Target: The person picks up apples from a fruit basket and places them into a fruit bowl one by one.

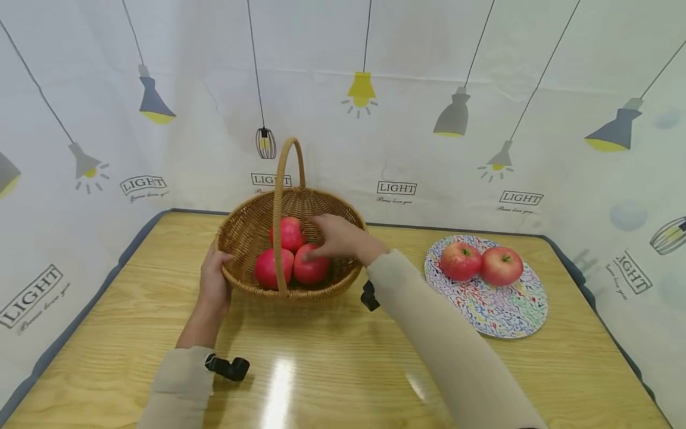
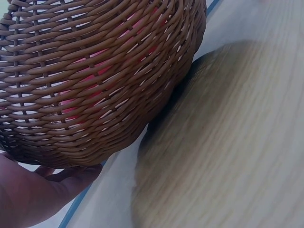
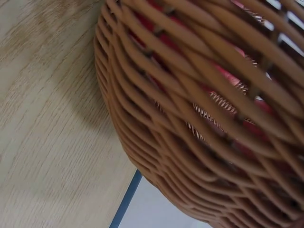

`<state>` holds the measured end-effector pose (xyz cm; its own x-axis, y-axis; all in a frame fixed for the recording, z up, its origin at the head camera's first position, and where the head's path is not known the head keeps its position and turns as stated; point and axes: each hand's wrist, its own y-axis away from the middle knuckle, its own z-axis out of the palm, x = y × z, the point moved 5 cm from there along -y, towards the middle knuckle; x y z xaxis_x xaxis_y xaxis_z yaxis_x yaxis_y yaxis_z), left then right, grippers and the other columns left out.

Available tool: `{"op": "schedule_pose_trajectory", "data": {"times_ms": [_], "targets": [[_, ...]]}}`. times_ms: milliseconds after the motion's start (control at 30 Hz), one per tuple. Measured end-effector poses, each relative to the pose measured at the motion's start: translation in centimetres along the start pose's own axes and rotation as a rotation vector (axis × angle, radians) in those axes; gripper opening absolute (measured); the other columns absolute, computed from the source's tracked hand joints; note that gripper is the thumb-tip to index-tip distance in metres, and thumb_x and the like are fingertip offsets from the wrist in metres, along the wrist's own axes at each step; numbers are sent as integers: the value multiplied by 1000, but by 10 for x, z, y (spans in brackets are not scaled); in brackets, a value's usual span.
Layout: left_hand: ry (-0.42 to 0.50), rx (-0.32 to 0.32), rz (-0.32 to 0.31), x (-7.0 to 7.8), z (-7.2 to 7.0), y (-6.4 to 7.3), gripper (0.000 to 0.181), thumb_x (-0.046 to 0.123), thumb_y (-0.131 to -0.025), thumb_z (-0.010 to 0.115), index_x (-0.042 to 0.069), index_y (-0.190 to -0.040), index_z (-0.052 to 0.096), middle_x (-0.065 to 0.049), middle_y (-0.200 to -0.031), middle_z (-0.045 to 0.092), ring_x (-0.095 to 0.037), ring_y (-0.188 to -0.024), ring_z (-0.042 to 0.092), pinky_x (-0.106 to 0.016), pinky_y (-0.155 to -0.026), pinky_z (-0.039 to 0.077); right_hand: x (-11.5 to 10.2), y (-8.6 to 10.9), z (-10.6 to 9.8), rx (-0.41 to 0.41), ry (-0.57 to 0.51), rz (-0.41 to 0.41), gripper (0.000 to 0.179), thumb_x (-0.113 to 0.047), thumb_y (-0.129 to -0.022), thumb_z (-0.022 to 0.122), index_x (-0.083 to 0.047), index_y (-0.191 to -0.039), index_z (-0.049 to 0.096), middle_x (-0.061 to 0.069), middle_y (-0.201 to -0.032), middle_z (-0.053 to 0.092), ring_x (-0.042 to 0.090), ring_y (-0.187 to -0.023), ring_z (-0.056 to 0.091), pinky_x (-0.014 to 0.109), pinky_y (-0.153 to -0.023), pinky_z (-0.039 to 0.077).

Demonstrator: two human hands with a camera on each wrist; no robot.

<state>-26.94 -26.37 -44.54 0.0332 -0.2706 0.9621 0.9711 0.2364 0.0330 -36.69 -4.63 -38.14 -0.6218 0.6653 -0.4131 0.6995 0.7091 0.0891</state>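
Table [image 1: 321, 351], hands [image 1: 214, 278] [image 1: 343, 238] gripping basket [image 1: 245, 235], perhaps touching apple [image 1: 312, 271]

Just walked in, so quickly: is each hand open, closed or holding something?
Left hand: holding the basket at its rim.
Right hand: at the apples inside; whether it grips one cannot be told.

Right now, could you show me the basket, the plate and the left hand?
Basket [image 1: 248, 238], head view: left inner wall.
Plate [image 1: 498, 311], head view: bare near part.
Left hand [image 1: 215, 280], head view: middle of the hand.
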Motion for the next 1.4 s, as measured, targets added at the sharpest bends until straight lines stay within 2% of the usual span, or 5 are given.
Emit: {"op": "schedule_pose_trajectory", "data": {"times_ms": [200, 400, 600, 900, 1400], "targets": [[17, -7, 13, 0, -1, 0, 73, 12, -91, 27, 26, -162, 21, -9, -158, 29, -24, -140, 35, -36, -114, 31, -1, -3, 10, -104, -64, 25, 87, -47, -85, 77, -3, -152, 42, 14, -149, 54, 29, -139, 50, 42, -117, 39], [35, 5, 39, 1, 0, -2, 70, 9, -90, 27, 20, -160, 27, -9, -150, 38, -24, -132, 42, -31, -106, 39, -5, -4, 13, -183, -63, 11, 76, -48, -89, 73, -6, -147, 50, 11, -146, 58, 26, -138, 51, 39, -117, 39], [4, 2, 13, 1, 0, 0, 74, 11, -90, 27, 28, -162, 22, -7, -161, 29, -25, -141, 35, -36, -115, 32, -8, -3, 14, -212, -54, 6, 66, -46, -91, 71, -4, -140, 56, 9, -133, 65, 23, -126, 58, 37, -112, 43], [-8, -9, 9, 1, -2, 1, 73, 12, -91, 27, 29, -162, 21, -7, -161, 29, -25, -139, 35, -36, -112, 33, -10, -4, 15, -214, -50, 1, 65, -43, -91, 72, -3, -140, 56, 10, -132, 65, 23, -124, 59, 37, -111, 44], [-16, -2, 3, 1, -2, 0, 74, 12, -90, 28, 26, -162, 20, -9, -162, 27, -27, -142, 33, -40, -117, 30, -9, -4, 15, -153, 10, -33, 67, -38, -73, 87, -9, -129, 63, 3, -116, 69, 17, -106, 63, 30, -95, 51]]}}
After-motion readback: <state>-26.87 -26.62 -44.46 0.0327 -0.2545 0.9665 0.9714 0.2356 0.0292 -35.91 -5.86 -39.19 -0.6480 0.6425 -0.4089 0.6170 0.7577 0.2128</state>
